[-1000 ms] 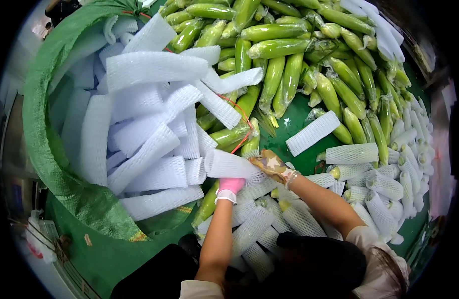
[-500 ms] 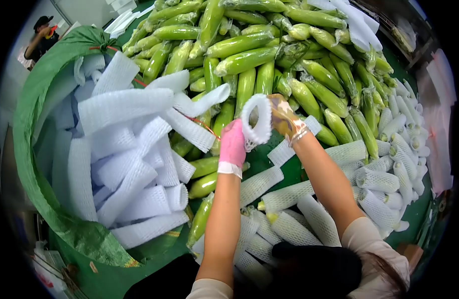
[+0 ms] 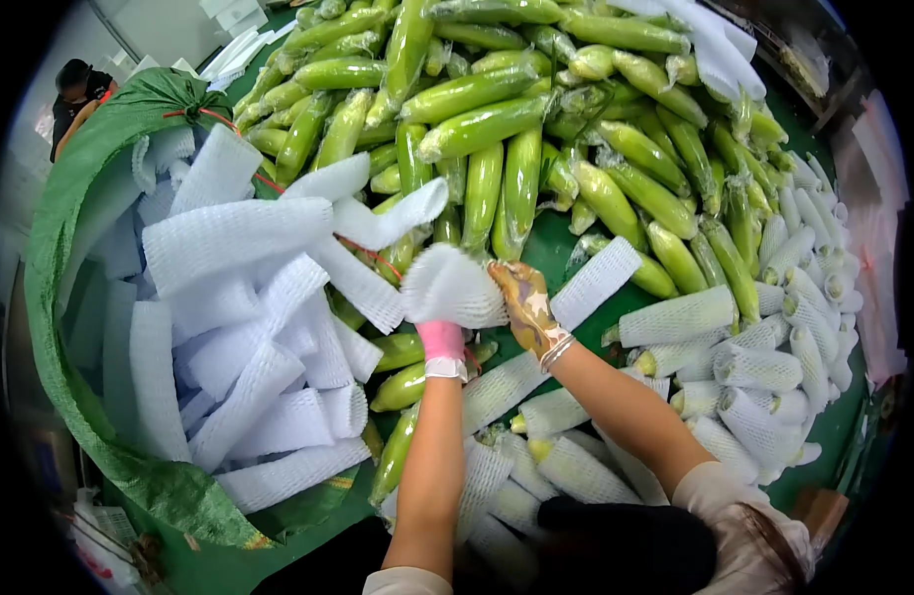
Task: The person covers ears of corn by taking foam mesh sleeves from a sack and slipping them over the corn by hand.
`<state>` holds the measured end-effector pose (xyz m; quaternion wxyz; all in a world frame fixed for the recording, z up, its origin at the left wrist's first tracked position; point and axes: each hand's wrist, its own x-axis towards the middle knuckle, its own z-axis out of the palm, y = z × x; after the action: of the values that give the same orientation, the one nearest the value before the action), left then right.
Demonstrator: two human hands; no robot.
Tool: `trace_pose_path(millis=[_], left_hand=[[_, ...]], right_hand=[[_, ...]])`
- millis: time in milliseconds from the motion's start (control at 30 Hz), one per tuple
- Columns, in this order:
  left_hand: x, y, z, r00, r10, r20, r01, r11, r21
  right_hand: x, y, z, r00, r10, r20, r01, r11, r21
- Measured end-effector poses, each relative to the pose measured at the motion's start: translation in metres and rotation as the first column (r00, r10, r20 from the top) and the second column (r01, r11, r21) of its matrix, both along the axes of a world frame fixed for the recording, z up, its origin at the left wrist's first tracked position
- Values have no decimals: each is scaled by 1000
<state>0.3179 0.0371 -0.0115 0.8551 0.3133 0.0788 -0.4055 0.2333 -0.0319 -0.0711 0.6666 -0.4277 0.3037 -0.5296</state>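
Observation:
A white foam net sleeve [image 3: 447, 286] is held between my two hands in front of the pile. My left hand [image 3: 439, 342], in a pink glove, grips it from below, and the sleeve hides its fingers. At the sleeve's right edge, my right hand [image 3: 526, 305], in a brown patterned glove, pinches the foam with its fingertips. Just below my left hand lie green corn ears [image 3: 402, 385] in clear film. A loose foam sleeve [image 3: 598, 282] rests to the right of my right hand.
A green woven sack [image 3: 56, 327] full of white foam sleeves [image 3: 234, 238] stands at left. Film-wrapped corn [image 3: 482, 129] is heaped at the back. Corn in foam sleeves [image 3: 759, 367] is stacked at right and near my body. A person [image 3: 75, 94] is at the far left.
Both hands have moved down and a little left with the foam sleeve. Its open end faced me before; now its side shows and covers my left fingers. The person at far left has lowered their head.

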Motion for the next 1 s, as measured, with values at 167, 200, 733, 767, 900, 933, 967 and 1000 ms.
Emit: trace_pose_path(millis=[167, 200, 733, 767, 900, 933, 967, 1000], left_hand=[[0, -2, -35, 390, -433, 813, -438, 689, 577], [0, -4, -32, 274, -547, 791, -559, 579, 594], [-91, 69, 60, 113, -415, 903, 21, 909, 416], [-86, 71, 56, 235, -488, 841, 28, 868, 496], [-83, 68, 33, 302, -622, 722, 109, 776, 622], [-85, 68, 31, 295, -630, 719, 146, 773, 618], [-86, 71, 28, 288, -640, 713, 179, 767, 616], [-85, 74, 26, 292, -642, 709, 168, 764, 623]], right_hand=[[-8, -21, -82, 891, 138, 432, -317, 871, 375], [-7, -32, -129, 909, 156, 387, -308, 876, 370], [-246, 16, 241, -360, 675, -644, -825, 92, 558], [-252, 30, 253, -375, 453, -809, -826, 232, 513], [-216, 3, 210, -135, -56, -989, -601, 799, 37], [-200, -18, 190, -101, -170, -980, -475, 874, -103], [-186, -42, 171, -178, -225, -958, -394, 908, -140], [-187, -66, 132, -181, -230, -956, -359, 921, -154]])
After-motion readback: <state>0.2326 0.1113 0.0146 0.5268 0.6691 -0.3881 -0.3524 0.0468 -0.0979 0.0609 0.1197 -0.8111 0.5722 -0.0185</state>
